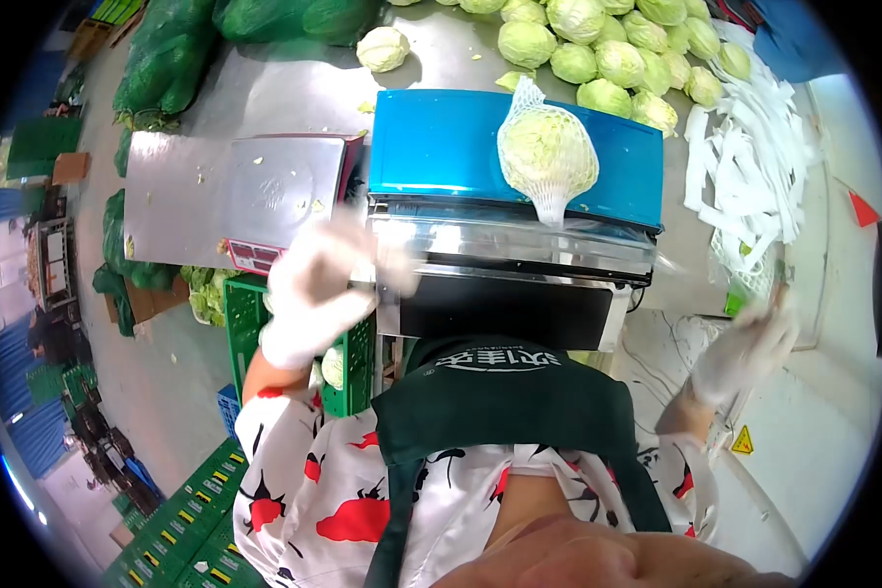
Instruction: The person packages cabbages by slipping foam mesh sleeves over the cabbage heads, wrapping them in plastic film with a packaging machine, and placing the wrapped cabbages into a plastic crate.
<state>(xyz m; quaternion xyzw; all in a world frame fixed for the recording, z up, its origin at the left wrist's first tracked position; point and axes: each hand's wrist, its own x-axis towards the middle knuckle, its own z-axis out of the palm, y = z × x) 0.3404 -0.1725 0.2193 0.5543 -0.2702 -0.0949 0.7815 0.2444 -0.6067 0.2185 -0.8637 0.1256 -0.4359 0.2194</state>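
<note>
A cabbage in a white net sleeve [549, 152] rests on the blue top of a machine [431, 147], its gathered net end pointing toward me. My left hand [328, 284], in a white glove, is over the left front corner of the machine, blurred by motion; whether its fingers hold anything cannot be made out. At the right, my gloved right hand [745, 343] is beside the table edge, near a small green item [735, 302] and the lower end of the white net sleeves [750, 147]. Its fingers are also blurred.
Loose cabbages [617, 59] are piled at the back, with a single one [382, 49] left of them. Green net sacks [171, 59] stand at the back left. A metal scale [279, 186] sits left of the machine, above a green crate [363, 367].
</note>
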